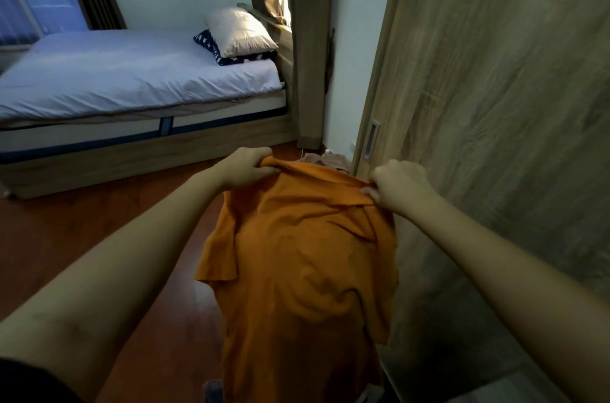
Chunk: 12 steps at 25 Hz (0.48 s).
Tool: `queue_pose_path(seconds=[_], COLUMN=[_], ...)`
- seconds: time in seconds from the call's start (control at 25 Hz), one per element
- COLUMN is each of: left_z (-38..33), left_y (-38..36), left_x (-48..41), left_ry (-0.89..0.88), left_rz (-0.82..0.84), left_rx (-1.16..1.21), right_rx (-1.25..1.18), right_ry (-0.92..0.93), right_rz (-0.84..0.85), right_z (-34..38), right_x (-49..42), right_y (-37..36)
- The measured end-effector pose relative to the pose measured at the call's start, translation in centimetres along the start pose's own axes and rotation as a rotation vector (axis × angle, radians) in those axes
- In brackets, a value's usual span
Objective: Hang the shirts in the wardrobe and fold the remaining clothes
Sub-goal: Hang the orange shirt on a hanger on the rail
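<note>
At frame centre, my left hand (246, 168) and right hand (397, 186) each pinch a shoulder of the orange shirt (303, 270), which hangs in the air, not yet hung. Right of frame, the wardrobe door (495, 105) hides any rail or hanger; the shirt's hem is cut off.

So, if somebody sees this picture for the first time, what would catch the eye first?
The orange shirt in the centre stands out most, held up by its top edge between the left hand and the right hand. Behind it, at the upper left, is a bed with a pale sheet and a light pillow. A large wood-grain door fills the right side.
</note>
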<state>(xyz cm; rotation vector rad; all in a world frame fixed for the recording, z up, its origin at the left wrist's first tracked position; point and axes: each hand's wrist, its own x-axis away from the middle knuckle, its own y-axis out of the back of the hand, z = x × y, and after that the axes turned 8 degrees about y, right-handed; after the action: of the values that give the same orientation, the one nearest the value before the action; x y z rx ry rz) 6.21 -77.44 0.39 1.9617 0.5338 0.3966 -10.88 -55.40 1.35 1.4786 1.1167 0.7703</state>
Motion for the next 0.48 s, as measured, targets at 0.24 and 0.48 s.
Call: queue_pose_path(seconds=[0.24, 0.48], left_z=[-2.5, -8.9], left_y=[2.2, 5.0], left_x=[4.2, 12.7], left_ry=[-0.103, 0.039], left_rz=[-0.2, -0.017], left_rx=[0.103, 0.45], right_rx=[-0.804, -0.716], right_ry=[-0.482, -0.455], right_rz=[-0.408, -0.554], right_z=[-1.3, -1.1], right_x=[1.8, 9.7], right_y=[2.3, 7.3])
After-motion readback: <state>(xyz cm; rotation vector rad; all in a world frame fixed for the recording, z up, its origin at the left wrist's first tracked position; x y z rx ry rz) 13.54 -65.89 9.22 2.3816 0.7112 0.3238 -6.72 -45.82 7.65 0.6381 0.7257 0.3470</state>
